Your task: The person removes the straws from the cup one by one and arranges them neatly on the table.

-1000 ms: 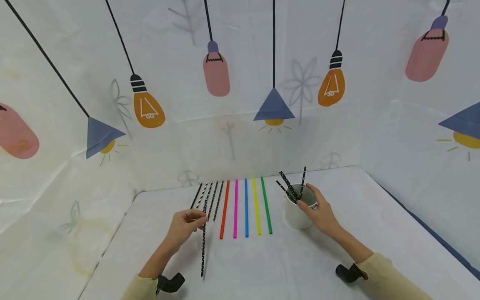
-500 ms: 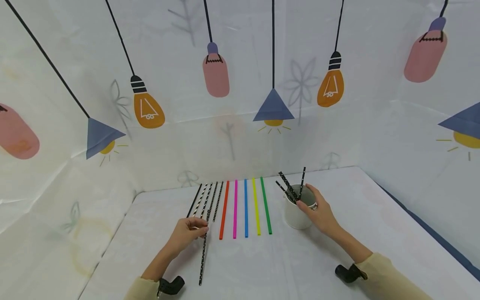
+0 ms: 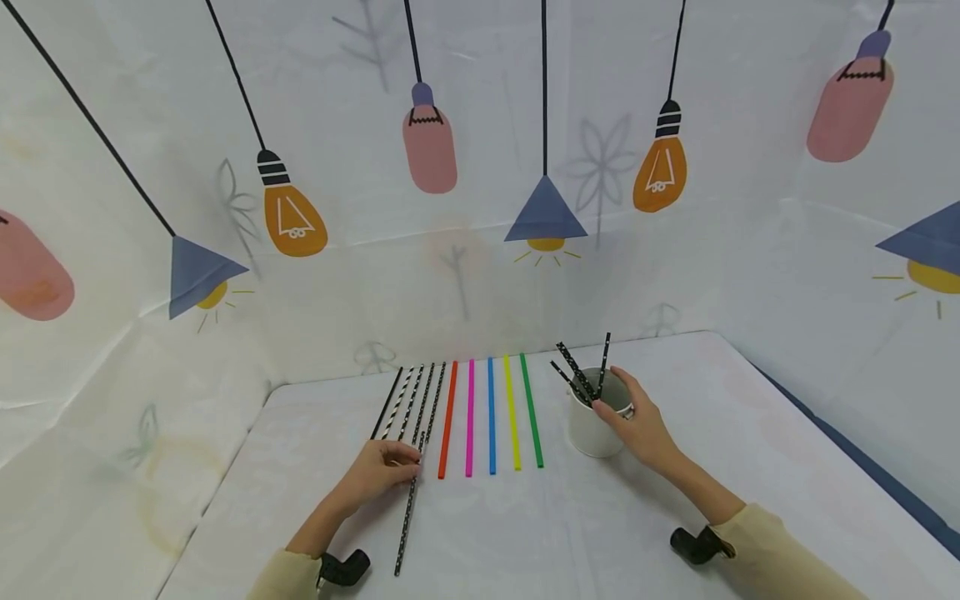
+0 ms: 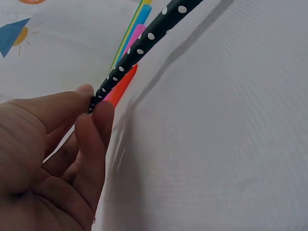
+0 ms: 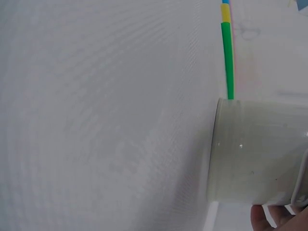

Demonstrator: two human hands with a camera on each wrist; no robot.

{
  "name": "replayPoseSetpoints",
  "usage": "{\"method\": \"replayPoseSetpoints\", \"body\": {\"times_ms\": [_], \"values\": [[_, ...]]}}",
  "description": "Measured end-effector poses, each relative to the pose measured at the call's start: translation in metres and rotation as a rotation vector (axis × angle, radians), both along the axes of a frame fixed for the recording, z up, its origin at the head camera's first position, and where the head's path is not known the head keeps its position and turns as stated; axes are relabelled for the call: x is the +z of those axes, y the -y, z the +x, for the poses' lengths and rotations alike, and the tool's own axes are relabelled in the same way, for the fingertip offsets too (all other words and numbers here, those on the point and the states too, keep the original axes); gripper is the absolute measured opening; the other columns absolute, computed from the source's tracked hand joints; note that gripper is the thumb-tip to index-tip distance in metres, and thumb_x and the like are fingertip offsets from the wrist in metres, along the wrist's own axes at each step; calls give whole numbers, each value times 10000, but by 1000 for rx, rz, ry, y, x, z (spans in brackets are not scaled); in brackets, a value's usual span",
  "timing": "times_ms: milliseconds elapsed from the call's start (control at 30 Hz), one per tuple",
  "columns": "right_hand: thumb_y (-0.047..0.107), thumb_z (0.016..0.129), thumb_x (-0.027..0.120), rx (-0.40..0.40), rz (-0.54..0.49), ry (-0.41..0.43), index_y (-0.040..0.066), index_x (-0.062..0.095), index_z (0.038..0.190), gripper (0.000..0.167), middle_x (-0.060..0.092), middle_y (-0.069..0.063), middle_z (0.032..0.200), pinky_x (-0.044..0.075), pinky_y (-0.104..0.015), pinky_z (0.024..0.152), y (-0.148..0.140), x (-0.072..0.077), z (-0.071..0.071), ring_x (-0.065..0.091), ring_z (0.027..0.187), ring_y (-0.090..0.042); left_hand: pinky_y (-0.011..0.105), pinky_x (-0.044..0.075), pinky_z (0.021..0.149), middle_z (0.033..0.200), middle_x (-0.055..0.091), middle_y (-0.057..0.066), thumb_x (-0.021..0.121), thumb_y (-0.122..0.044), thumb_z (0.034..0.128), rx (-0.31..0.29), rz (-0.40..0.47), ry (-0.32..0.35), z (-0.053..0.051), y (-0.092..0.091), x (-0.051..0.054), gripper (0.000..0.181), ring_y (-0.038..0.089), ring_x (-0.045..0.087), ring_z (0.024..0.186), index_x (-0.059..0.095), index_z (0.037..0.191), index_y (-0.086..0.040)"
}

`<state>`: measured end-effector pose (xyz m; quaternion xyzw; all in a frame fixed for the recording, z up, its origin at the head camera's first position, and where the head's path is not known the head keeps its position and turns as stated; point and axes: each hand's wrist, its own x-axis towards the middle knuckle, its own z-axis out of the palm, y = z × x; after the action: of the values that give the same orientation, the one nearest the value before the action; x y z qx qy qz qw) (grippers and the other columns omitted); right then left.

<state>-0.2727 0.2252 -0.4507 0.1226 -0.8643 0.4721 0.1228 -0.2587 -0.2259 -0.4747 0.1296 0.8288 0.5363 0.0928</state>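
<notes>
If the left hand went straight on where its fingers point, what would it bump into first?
Probably the red straw: the left hand, pinching a dotted straw, points towards its near end in the head view. How high the hand is isn't clear, so it might pass over.

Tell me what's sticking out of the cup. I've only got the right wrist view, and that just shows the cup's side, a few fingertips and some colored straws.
Observer: The head view shows dark straws with pale spots poking up above the rim of the cup.
Operator: Okay. The left hand is outside my picture. What's it holding?
Observer: It pinches a single black straw with white dots between thumb and fingers.
</notes>
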Motion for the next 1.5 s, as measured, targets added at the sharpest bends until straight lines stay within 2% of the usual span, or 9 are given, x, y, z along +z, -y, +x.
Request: {"method": "replayPoseSetpoints", "body": {"times_ms": [133,267,500,633,867,1067,1167,1367,1500], "values": [[346,969,597,2,-5,-3,113,227,1539,719,282,-213,1532,337,-668,967,0,0,0,308,1347,-456,337,570,628,869,673,105,751,-69,849,-21,45,54,-1,0,-3,234,223,666,739,696,1041,52],[347,970,596,2,-6,-2,114,226,1539,718,283,-212,1532,337,-668,967,1,1,0,308,1348,-457,333,572,642,874,673,95,762,-68,838,-28,36,74,-2,0,-5,242,212,674,744,697,1038,52],[348,973,594,3,-5,1,114,220,1541,719,275,-214,1536,362,-656,953,0,-1,0,313,1344,-456,316,568,634,1005,690,107,781,-102,827,-9,-3,48,1,-3,-6,242,197,691,742,718,1031,12],[345,972,594,2,-4,-3,101,223,1538,719,279,-218,1532,380,-647,939,0,-1,-1,324,1337,-455,310,567,627,993,699,102,783,-107,824,8,-32,30,3,-4,-6,229,184,696,735,723,1018,-1],[341,966,604,-7,-11,-10,119,236,1537,715,287,-212,1529,373,-637,949,0,-2,-1,338,1329,-442,296,555,585,1052,673,123,787,-94,809,14,-103,-42,5,-7,-5,194,159,679,677,732,984,-31],[333,963,613,-3,-14,-15,109,244,1534,716,291,-213,1527,368,-637,957,0,-2,-1,335,1333,-441,284,545,566,1107,650,157,788,-76,802,43,-132,-43,6,-9,-5,176,150,661,647,736,966,-36],[330,962,614,-5,-10,-20,106,248,1532,713,294,-217,1524,366,-641,956,0,-2,-2,334,1333,-445,283,544,564,1080,655,152,777,-63,804,44,-134,-41,6,-9,-4,168,149,659,641,732,962,-26],[338,967,602,1,-4,-11,115,229,1540,719,284,-230,1526,366,-655,949,0,-1,-1,327,1332,-464,287,520,515,890,678,83,731,-34,811,23,-165,-47,8,-11,1,144,155,627,569,728,953,-14],[345,971,594,-5,-1,-8,121,217,1545,722,284,-240,1523,373,-655,943,-1,0,0,343,1319,-472,280,508,503,913,663,64,736,-59,826,5,-223,-87,7,-13,2,109,137,613,566,743,933,-43]]}}
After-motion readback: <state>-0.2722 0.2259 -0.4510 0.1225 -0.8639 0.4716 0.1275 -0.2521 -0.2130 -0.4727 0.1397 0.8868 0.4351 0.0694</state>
